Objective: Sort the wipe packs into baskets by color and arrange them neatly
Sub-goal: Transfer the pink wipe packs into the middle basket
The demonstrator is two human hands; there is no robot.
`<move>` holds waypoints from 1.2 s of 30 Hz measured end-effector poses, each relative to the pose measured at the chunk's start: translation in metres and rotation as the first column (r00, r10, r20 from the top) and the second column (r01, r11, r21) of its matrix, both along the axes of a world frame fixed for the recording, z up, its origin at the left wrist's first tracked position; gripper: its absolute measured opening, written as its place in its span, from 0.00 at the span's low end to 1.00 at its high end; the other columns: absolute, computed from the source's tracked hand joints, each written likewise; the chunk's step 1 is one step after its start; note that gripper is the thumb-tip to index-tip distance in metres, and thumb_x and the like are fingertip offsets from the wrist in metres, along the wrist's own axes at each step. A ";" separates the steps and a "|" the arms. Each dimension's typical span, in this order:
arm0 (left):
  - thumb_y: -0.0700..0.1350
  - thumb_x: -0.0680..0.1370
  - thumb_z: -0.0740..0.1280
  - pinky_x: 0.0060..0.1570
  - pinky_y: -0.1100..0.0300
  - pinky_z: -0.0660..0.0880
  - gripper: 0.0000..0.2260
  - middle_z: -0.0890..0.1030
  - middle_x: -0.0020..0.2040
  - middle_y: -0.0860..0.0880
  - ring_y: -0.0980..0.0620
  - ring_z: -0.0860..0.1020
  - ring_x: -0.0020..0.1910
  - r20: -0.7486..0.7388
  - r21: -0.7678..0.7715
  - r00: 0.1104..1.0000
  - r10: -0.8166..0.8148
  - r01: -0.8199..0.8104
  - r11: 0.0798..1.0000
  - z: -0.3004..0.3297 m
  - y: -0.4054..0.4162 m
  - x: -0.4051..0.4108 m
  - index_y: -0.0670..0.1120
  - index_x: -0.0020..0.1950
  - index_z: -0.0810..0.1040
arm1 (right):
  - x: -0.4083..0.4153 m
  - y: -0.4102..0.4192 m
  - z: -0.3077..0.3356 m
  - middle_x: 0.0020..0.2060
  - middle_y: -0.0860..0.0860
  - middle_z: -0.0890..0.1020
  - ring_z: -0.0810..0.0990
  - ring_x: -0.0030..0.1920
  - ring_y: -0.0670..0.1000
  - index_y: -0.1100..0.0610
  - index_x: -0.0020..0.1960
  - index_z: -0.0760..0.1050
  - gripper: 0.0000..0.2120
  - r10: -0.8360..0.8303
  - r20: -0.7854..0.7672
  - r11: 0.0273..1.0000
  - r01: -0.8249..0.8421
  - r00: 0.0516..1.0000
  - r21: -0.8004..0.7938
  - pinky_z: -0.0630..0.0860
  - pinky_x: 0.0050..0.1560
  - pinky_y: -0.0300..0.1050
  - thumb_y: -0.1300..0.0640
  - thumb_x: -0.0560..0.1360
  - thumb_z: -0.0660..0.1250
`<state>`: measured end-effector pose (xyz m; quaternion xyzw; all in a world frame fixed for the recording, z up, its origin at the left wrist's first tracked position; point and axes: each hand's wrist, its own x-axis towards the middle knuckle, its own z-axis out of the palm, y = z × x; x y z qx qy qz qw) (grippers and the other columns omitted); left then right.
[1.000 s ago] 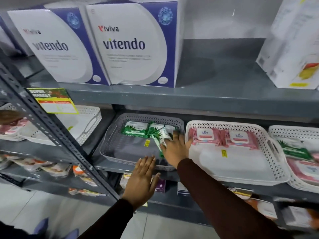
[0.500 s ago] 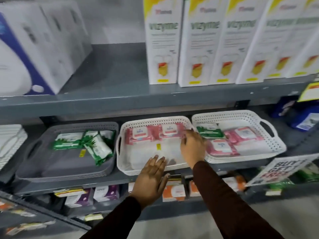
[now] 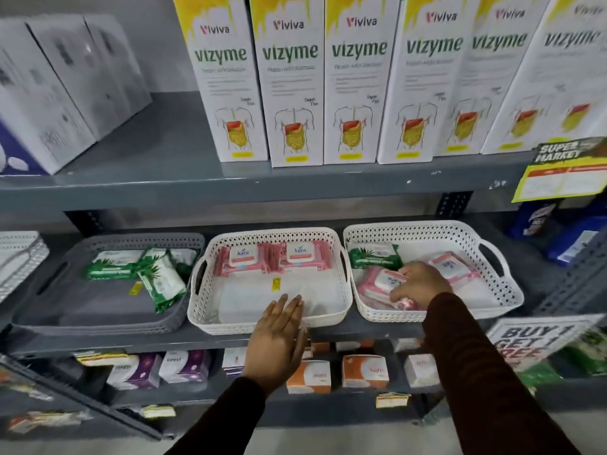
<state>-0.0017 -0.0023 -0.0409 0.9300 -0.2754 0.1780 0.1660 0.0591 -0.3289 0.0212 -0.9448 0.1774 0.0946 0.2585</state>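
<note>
Three baskets stand side by side on the middle shelf. The grey basket (image 3: 39, 325) on the left holds green wipe packs (image 3: 111, 265), one lying askew. The middle white basket (image 3: 262, 326) has two pink wipe packs (image 3: 244, 260) along its back wall. The right white basket (image 3: 502, 287) mixes one green pack (image 3: 372, 256) with several pink packs (image 3: 381, 284). My right hand (image 3: 420, 284) is inside that right basket, fingers curled around a pink pack at its front. My left hand (image 3: 279, 336) lies flat, fingers together, against the front rim of the middle basket.
Tall white Vizyme cartons (image 3: 292, 80) line the shelf above, with white boxes (image 3: 56, 90) to their left. Small orange and purple boxes (image 3: 308, 376) fill the shelf below. Paper signs (image 3: 565, 169) hang at the right, beside a slotted grey upright (image 3: 578, 280).
The view has swung right along the shelf. My right hand left the green packs in the grey basket, crossed the middle basket and closed on a pink pack in the right basket. My left hand shifted to the middle basket.
</note>
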 end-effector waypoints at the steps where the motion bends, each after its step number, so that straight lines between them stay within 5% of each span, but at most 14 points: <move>1: 0.50 0.81 0.57 0.73 0.49 0.59 0.21 0.72 0.72 0.45 0.45 0.66 0.73 0.001 0.000 1.000 0.022 -0.022 1.000 -0.001 0.002 0.000 0.41 0.71 0.72 | -0.004 0.002 0.001 0.39 0.51 0.84 0.81 0.39 0.51 0.54 0.42 0.80 0.20 -0.024 0.058 1.000 0.025 0.998 -0.015 0.81 0.43 0.48 0.49 0.53 0.78; 6: 0.48 0.82 0.55 0.73 0.49 0.59 0.21 0.71 0.72 0.44 0.46 0.66 0.73 0.012 -0.022 0.998 0.060 -0.060 0.998 0.000 0.001 0.001 0.40 0.71 0.72 | -0.015 0.029 0.016 0.44 0.51 0.81 0.79 0.42 0.54 0.53 0.52 0.75 0.26 -0.204 0.394 0.979 0.194 0.896 0.066 0.77 0.43 0.47 0.43 0.59 0.75; 9: 0.47 0.81 0.56 0.73 0.48 0.60 0.20 0.72 0.71 0.44 0.45 0.66 0.73 0.029 -0.046 0.998 0.059 -0.057 0.997 -0.003 0.000 0.000 0.39 0.70 0.73 | -0.010 0.065 0.031 0.47 0.49 0.78 0.79 0.44 0.53 0.44 0.61 0.69 0.28 -0.139 0.480 0.982 0.059 0.866 0.178 0.76 0.44 0.47 0.40 0.65 0.73; 12: 0.46 0.80 0.58 0.72 0.47 0.61 0.20 0.72 0.71 0.44 0.45 0.65 0.74 0.039 -0.071 0.998 0.047 -0.044 0.997 -0.004 0.001 0.001 0.40 0.70 0.73 | -0.001 0.113 0.032 0.45 0.49 0.80 0.81 0.41 0.52 0.40 0.58 0.69 0.23 0.004 0.477 0.968 -0.122 0.879 0.217 0.80 0.42 0.47 0.35 0.66 0.67; 15: 0.45 0.80 0.58 0.71 0.45 0.63 0.19 0.72 0.71 0.45 0.45 0.65 0.74 0.026 -0.074 0.999 0.039 -0.037 0.997 -0.002 0.000 -0.001 0.40 0.70 0.73 | 0.008 0.153 0.024 0.46 0.53 0.78 0.79 0.43 0.56 0.44 0.59 0.71 0.19 0.048 0.433 0.978 -0.131 0.900 0.163 0.74 0.41 0.45 0.40 0.71 0.68; 21: 0.45 0.80 0.57 0.70 0.44 0.64 0.21 0.71 0.72 0.45 0.45 0.64 0.74 -0.004 -0.051 0.999 0.034 -0.035 0.998 -0.001 0.004 -0.007 0.41 0.71 0.71 | 0.018 0.172 -0.012 0.56 0.61 0.80 0.78 0.57 0.62 0.57 0.65 0.75 0.17 0.223 0.260 0.975 -0.221 0.939 -0.037 0.76 0.55 0.50 0.49 0.81 0.60; 25: 0.47 0.80 0.56 0.70 0.44 0.64 0.21 0.72 0.71 0.44 0.44 0.64 0.74 -0.003 -0.035 0.998 0.065 -0.065 0.997 0.000 0.001 -0.006 0.40 0.71 0.72 | 0.021 0.162 -0.007 0.48 0.61 0.83 0.82 0.48 0.61 0.58 0.56 0.81 0.15 0.243 0.294 0.965 -0.262 0.924 0.026 0.79 0.50 0.50 0.51 0.80 0.60; 28: 0.49 0.81 0.55 0.72 0.45 0.61 0.21 0.72 0.71 0.44 0.43 0.64 0.74 0.005 0.006 0.998 0.058 -0.058 0.998 0.001 -0.003 -0.005 0.41 0.71 0.72 | 0.013 0.141 -0.005 0.38 0.55 0.83 0.81 0.37 0.57 0.57 0.47 0.81 0.10 0.046 0.469 0.979 -0.133 0.882 0.153 0.78 0.39 0.47 0.54 0.78 0.64; 31: 0.49 0.81 0.56 0.72 0.47 0.62 0.22 0.73 0.70 0.43 0.43 0.67 0.72 0.012 0.046 1.000 -0.018 0.018 0.999 0.004 -0.015 -0.001 0.41 0.71 0.71 | 0.007 0.105 -0.008 0.43 0.54 0.83 0.81 0.42 0.58 0.55 0.49 0.82 0.07 -0.124 0.557 0.990 0.069 0.821 0.119 0.78 0.41 0.48 0.56 0.75 0.65; 36: 0.51 0.82 0.56 0.73 0.49 0.58 0.22 0.72 0.71 0.42 0.42 0.68 0.71 -0.005 0.087 0.994 -0.106 0.106 0.991 0.011 -0.045 0.001 0.41 0.72 0.70 | 0.020 0.029 -0.010 0.67 0.63 0.69 0.69 0.67 0.66 0.52 0.66 0.72 0.21 -0.269 0.146 0.918 0.299 0.952 -0.259 0.71 0.62 0.63 0.46 0.76 0.62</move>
